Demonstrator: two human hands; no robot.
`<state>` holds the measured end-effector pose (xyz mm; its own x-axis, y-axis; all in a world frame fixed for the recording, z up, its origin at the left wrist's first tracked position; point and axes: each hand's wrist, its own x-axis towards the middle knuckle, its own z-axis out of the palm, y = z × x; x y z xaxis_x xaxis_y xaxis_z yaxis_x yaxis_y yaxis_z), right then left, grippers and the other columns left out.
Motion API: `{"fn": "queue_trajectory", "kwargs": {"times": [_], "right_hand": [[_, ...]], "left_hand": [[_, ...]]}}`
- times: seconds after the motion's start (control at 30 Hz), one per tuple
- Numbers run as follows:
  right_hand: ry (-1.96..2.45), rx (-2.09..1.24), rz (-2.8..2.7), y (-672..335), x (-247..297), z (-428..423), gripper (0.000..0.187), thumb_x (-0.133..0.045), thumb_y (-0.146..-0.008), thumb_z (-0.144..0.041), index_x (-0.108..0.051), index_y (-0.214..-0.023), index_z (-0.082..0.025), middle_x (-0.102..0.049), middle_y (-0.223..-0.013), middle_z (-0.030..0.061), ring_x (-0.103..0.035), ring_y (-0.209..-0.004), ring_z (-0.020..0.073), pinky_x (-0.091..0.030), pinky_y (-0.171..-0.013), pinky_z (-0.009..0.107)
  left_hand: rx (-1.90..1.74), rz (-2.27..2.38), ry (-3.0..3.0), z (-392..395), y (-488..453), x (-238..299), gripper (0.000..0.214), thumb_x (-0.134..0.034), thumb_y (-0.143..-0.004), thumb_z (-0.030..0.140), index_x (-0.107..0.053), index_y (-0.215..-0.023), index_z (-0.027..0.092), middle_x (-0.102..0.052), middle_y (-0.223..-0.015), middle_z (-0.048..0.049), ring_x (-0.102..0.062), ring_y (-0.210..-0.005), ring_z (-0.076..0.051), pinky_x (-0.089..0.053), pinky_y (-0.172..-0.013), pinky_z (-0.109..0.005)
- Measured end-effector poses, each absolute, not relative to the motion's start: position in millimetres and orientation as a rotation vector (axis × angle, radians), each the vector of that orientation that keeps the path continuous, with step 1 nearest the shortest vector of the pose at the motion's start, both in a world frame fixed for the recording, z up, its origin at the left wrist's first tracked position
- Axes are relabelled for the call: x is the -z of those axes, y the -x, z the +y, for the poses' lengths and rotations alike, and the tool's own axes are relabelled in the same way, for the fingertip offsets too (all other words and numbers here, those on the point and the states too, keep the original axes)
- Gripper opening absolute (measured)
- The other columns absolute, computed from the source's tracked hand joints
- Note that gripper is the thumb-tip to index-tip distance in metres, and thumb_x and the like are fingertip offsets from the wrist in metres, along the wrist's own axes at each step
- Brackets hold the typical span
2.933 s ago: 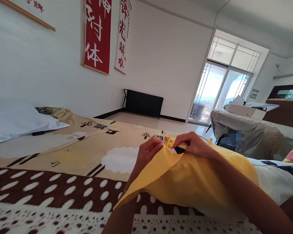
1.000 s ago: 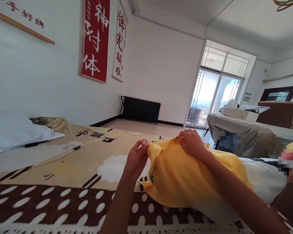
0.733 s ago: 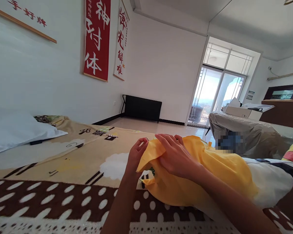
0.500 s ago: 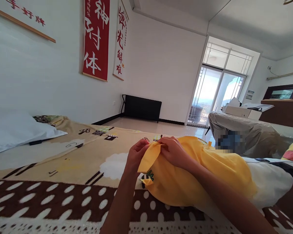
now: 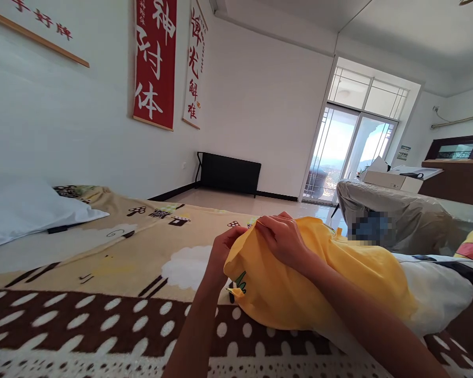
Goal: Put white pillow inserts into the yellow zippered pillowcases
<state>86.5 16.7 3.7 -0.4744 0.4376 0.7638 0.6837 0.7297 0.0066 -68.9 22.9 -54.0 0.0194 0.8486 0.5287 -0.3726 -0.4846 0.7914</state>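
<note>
A thin yellow cloth (image 5: 331, 257) with a small green print near its left end lies bunched over a white one (image 5: 433, 289). My right hand (image 5: 283, 239) is closed on the cloth's upper edge, fingertips pinching a fold. At the cloth's left edge is my left hand (image 5: 222, 249); its fingers go behind the raised flap and are mostly hidden, with the thumb side against the fabric. A small yellow tab (image 5: 236, 293) sticks out below the flap.
Beneath everything spreads a beige and brown patterned blanket (image 5: 142, 262). A white pillow (image 5: 31, 210) lies at the left. Behind, at the right, a plastic-covered piece of furniture (image 5: 410, 215) bears boxes (image 5: 394, 179). A black folded frame (image 5: 230, 174) stands by the wall.
The narrow folded flap between my hands has opened out into a broader sheet. My left fingers have slipped further behind it, and my right hand has shifted slightly.
</note>
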Motion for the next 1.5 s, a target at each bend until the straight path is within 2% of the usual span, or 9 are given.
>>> {"fn": "queue_trajectory", "kwargs": {"times": [0.17, 0.3, 0.43, 0.63, 0.93, 1.07, 1.23, 1.37, 1.5], "right_hand": [[0.803, 0.794, -1.931, -84, -3, 20, 0.028, -0.043, -0.094, -0.026, -0.059, -0.072, -0.019, -0.060, -0.079, 0.0048, -0.048, -0.077, 0.0164, -0.031, -0.074, 0.031], [0.682, 0.942, -1.807, -83, 2, 21, 0.015, -0.051, -0.089, -0.020, -0.058, -0.076, -0.019, -0.058, -0.080, 0.0049, -0.048, -0.077, 0.0169, -0.035, -0.073, 0.033], [0.530, 0.993, -1.711, -86, 13, 5, 0.008, -0.052, -0.082, -0.012, -0.055, -0.080, -0.019, -0.056, -0.076, 0.0046, -0.047, -0.069, 0.0161, -0.036, -0.066, 0.031], [0.896, 0.735, -2.223, -87, 44, -24, 0.012, -0.048, -0.082, -0.009, -0.047, -0.077, -0.019, -0.055, -0.069, 0.0005, -0.044, -0.051, 0.0120, -0.029, -0.048, 0.027], [0.927, 0.465, -2.070, -88, 24, -5, 0.034, -0.043, -0.088, -0.012, -0.049, -0.120, -0.020, -0.061, -0.109, 0.0090, -0.060, -0.092, 0.0206, -0.047, -0.072, 0.031], [0.859, 0.403, -2.081, -88, 21, 4, 0.018, -0.050, -0.088, -0.017, -0.061, -0.101, -0.023, -0.065, -0.100, 0.0055, -0.058, -0.093, 0.0201, -0.047, -0.077, 0.032], [0.803, 0.344, -2.068, -92, 21, 14, 0.008, -0.053, -0.088, -0.022, -0.060, -0.084, -0.021, -0.064, -0.084, 0.0032, -0.056, -0.080, 0.0169, -0.046, -0.071, 0.029], [0.762, 0.341, -2.098, -94, 20, 16, 0.011, -0.052, -0.089, -0.024, -0.057, -0.080, -0.021, -0.061, -0.080, 0.0032, -0.053, -0.076, 0.0162, -0.045, -0.069, 0.029], [0.687, 0.394, -2.125, -96, 19, 19, 0.014, -0.048, -0.092, -0.025, -0.056, -0.081, -0.020, -0.060, -0.080, 0.0040, -0.052, -0.076, 0.0164, -0.045, -0.071, 0.029]], "left_hand": [[-1.652, 0.654, -1.710, 13, 83, 53, 0.022, -0.067, -0.064, 0.020, -0.046, -0.057, 0.016, -0.041, -0.062, 0.0034, -0.034, -0.058, -0.009, -0.030, -0.050, -0.021], [-1.614, 0.566, -1.648, 12, 83, 54, 0.028, -0.070, -0.062, 0.024, -0.043, -0.057, 0.016, -0.041, -0.061, 0.0039, -0.034, -0.056, -0.008, -0.031, -0.049, -0.020], [-1.685, 0.572, -1.310, 18, 71, 53, 0.023, -0.072, -0.060, 0.031, -0.056, -0.062, 0.015, -0.052, -0.058, 0.0023, -0.043, -0.053, -0.009, -0.034, -0.048, -0.020], [-1.772, 0.640, -1.041, 25, 60, 48, 0.034, -0.079, -0.045, 0.037, -0.059, -0.059, 0.014, -0.060, -0.058, 0.0004, -0.052, -0.052, -0.011, -0.039, -0.049, -0.021], [-1.775, 0.600, -1.321, 24, 62, 56, 0.017, -0.073, -0.063, 0.029, -0.066, -0.065, 0.014, -0.061, -0.065, 0.0002, -0.051, -0.061, -0.011, -0.041, -0.056, -0.020], [-1.812, 0.658, -1.528, 22, 66, 55, 0.010, -0.068, -0.065, 0.023, -0.069, -0.070, 0.015, -0.064, -0.075, -0.0028, -0.055, -0.071, -0.015, -0.045, -0.064, -0.023], [-1.659, 0.586, -1.824, 18, 75, 52, 0.015, -0.065, -0.068, 0.020, -0.070, -0.081, 0.017, -0.064, -0.084, -0.0043, -0.056, -0.080, -0.018, -0.046, -0.071, -0.026], [-1.682, 0.635, -1.743, 21, 76, 54, 0.006, -0.065, -0.065, 0.020, -0.064, -0.066, 0.015, -0.059, -0.068, -0.0010, -0.050, -0.065, -0.014, -0.042, -0.059, -0.024], [-1.720, 0.663, -1.781, 24, 79, 59, 0.017, -0.063, -0.067, 0.022, -0.051, -0.056, 0.016, -0.050, -0.060, 0.0019, -0.044, -0.060, -0.011, -0.038, -0.055, -0.022]]}}
